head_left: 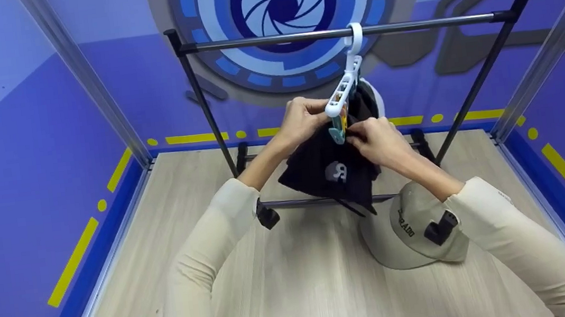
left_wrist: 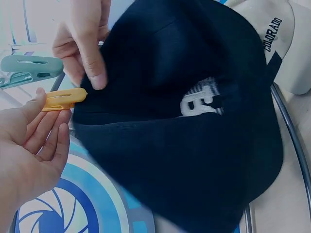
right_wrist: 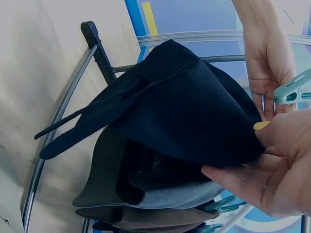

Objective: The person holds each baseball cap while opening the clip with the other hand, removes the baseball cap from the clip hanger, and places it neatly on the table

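In the head view, a black cap (head_left: 315, 168) with a white emblem hangs below a white multi-clip hanger (head_left: 343, 93). My left hand (head_left: 303, 120) pinches a yellow clip (left_wrist: 65, 99) between thumb and fingers; the clip's tip meets the cap's edge in the left wrist view. With thumb and fingers, my right hand (head_left: 380, 141) holds the edge of the black cap (right_wrist: 175, 116) beside that clip. Near both hands is a teal clip (left_wrist: 31, 68) with nothing visible in it. Behind the black cap, a grey cap (right_wrist: 107, 170) and a brown cap (right_wrist: 160, 219) hang close together.
The hanger hooks over the bar (head_left: 269, 40) of a dark metal rack, right of its middle. A beige cap (head_left: 413, 231) with dark lettering lies on the wood-look surface (head_left: 297, 284) below my right forearm. Blue-purple panels (head_left: 7, 174) enclose the sides and back.
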The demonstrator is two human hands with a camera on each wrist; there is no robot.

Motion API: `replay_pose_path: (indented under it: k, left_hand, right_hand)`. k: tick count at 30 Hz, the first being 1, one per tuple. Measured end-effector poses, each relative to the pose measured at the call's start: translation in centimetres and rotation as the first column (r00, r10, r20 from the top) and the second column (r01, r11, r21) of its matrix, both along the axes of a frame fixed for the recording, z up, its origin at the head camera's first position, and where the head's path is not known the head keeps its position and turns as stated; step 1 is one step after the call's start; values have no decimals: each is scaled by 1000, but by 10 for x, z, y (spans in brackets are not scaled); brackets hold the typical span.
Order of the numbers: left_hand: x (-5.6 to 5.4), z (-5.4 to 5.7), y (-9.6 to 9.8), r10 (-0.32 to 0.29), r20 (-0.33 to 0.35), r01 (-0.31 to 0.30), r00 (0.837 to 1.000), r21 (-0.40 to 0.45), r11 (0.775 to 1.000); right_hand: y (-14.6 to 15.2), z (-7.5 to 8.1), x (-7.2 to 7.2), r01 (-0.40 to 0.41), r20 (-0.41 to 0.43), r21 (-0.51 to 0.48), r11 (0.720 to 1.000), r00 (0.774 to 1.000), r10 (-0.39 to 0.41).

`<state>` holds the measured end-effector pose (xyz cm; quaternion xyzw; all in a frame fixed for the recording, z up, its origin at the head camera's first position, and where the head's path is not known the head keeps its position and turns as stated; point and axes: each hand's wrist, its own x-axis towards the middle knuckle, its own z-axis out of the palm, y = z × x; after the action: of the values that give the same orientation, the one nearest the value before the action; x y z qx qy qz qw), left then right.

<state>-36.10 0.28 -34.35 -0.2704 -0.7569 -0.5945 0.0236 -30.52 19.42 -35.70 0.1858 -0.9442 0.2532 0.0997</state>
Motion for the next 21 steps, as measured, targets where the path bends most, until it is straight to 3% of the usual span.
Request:
replay_pose_path:
  k: [5,11,18,21]
  left_hand:
    - [1,1,-2,-2,-4,2,1000,-1,1000]
    - [6,0,-6,-90,24,90,996,-8,996]
    - [6,-2,-18,-51,-71,45,996,-78,996]
    - [6,-5,-29,-74,-86,66,994,-87,994]
  right_hand:
    - [3,-8,0,-75,-17,21,997,997,75]
    - [6,-12,2,-108,-37,16,994,993,108]
    - [5,-14,11,-146,-20,78,986,989,148]
    - [4,-15,15,-171,-29,115,979,984,176]
